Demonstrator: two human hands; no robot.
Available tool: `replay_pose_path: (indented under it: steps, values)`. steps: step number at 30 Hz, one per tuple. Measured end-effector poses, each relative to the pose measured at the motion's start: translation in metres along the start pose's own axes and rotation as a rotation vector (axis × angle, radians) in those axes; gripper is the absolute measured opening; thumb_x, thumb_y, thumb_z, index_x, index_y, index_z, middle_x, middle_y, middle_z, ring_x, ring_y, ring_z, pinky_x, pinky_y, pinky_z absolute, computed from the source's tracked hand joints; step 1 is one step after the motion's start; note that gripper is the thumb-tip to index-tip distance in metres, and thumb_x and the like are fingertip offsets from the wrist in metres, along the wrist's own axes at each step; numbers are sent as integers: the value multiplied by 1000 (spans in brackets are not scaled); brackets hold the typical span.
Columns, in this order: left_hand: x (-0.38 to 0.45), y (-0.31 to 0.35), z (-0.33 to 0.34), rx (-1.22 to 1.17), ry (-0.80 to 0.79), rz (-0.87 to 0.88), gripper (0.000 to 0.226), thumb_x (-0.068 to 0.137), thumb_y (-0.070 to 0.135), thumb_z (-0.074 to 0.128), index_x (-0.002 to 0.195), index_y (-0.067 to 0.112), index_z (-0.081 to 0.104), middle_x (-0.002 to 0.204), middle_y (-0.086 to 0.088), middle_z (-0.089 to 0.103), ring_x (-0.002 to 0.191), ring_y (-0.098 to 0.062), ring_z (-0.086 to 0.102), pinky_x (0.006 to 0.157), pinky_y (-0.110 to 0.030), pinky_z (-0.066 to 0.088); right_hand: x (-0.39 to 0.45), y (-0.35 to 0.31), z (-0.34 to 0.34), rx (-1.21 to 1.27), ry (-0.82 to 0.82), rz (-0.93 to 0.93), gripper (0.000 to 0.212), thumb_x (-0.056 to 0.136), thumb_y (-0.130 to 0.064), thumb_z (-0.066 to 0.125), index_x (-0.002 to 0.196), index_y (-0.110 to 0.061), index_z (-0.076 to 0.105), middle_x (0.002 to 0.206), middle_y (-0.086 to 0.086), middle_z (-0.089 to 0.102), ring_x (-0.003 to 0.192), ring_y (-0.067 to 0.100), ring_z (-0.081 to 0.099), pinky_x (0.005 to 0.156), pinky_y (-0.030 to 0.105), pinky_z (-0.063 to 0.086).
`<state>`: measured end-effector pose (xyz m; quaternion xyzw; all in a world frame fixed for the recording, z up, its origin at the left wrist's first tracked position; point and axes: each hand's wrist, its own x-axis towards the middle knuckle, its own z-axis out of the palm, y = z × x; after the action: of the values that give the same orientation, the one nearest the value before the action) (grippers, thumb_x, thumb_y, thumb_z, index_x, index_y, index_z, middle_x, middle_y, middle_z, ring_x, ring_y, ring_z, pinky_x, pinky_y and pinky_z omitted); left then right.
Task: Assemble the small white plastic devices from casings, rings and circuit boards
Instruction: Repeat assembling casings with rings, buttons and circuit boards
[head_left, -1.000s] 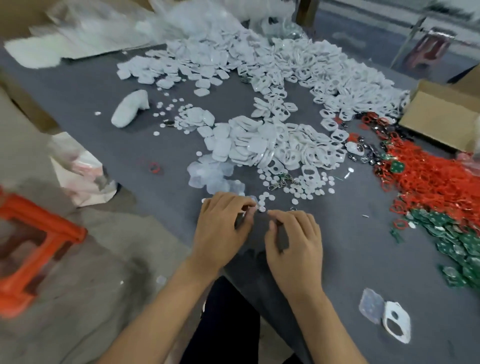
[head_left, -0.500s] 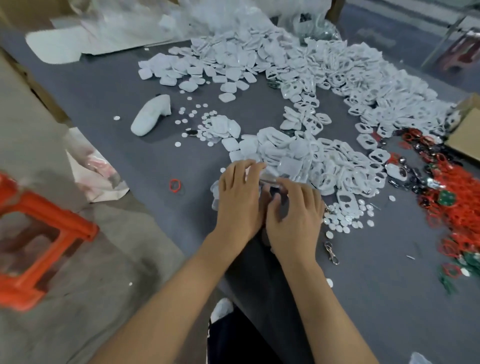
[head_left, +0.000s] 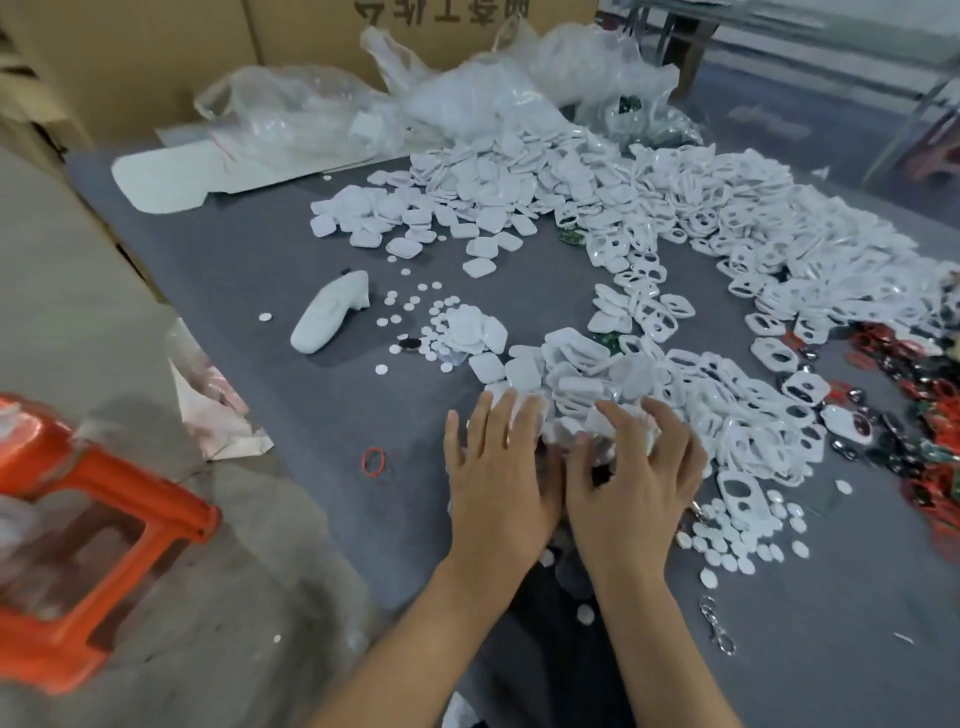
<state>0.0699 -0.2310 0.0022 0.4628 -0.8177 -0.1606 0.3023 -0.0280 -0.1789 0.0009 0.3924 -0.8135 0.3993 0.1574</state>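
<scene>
Hands, left (head_left: 496, 470) flat, right (head_left: 631, 483) curled, press white casings (head_left: 576, 387); bags (head_left: 291, 111) hold more.

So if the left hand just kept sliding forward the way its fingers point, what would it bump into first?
Most likely the nearest white casings at the pile's near edge: the left hand lies with fingers straight, fingertips already at or touching them. Exact contact is hard to judge.
</scene>
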Motion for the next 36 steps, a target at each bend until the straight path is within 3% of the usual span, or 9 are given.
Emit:
replay_pose_path:
  steps: [2,5,10,14,18,21,24,29,36]
  values:
    - [0,0,0,18,-8,-1,45,99,34,55,142,22,59,146,2,58,146,-25,44,126,-54,17,0,4,2,-62,-72,10,33,88,-21,78,121,-21,72,144,12,51,134,40,42,110,55,33]
    - [-3,-2,2,6,45,28,32,89,23,72,121,26,69,121,10,66,122,-20,58,118,-50,31,-3,8,2,-118,-171,-12,32,93,-30,74,124,-24,71,150,10,46,137,42,40,113,59,33]
    - [-5,-5,5,-41,174,59,21,86,21,79,105,28,73,105,14,70,110,-17,62,115,-47,29,-4,14,-3,-76,-80,-8,11,95,-24,75,105,-23,79,138,15,53,131,38,40,108,56,35]
    - [-6,-5,5,-33,235,116,14,94,25,74,108,24,75,102,10,74,109,-18,67,118,-54,29,-6,18,-9,-48,-40,2,7,94,-20,75,99,-20,79,137,13,55,132,39,41,110,48,33]
    - [-11,-1,1,-72,318,277,15,97,26,69,104,18,78,100,5,77,106,-14,70,116,-53,34,-10,19,-26,67,46,-75,14,95,-12,69,107,-15,76,125,10,61,121,34,49,108,30,36]
    - [-21,6,-2,-175,258,400,18,100,25,63,109,22,78,100,11,77,107,-12,67,113,-41,30,-25,28,-49,129,64,-152,24,95,-17,66,117,-13,73,116,-1,66,112,25,52,99,34,45]
    - [-39,18,-2,-198,215,521,20,103,24,61,112,23,79,99,11,75,108,-15,66,106,-35,32,-48,40,-79,214,-9,-69,43,93,-27,63,135,-17,63,119,-21,60,113,11,48,101,26,43]
    - [-87,52,9,-273,186,669,17,98,18,73,115,20,77,107,12,75,116,-13,65,104,-34,38,-91,69,-135,137,121,-123,32,93,-16,68,125,-12,69,107,-9,68,102,15,54,91,39,47]
    - [-152,115,19,-401,-31,703,27,100,27,69,123,13,75,112,5,77,122,-15,66,100,-39,48,-137,110,-211,91,183,58,34,97,-21,56,130,-20,61,108,-32,54,104,2,49,92,35,46]
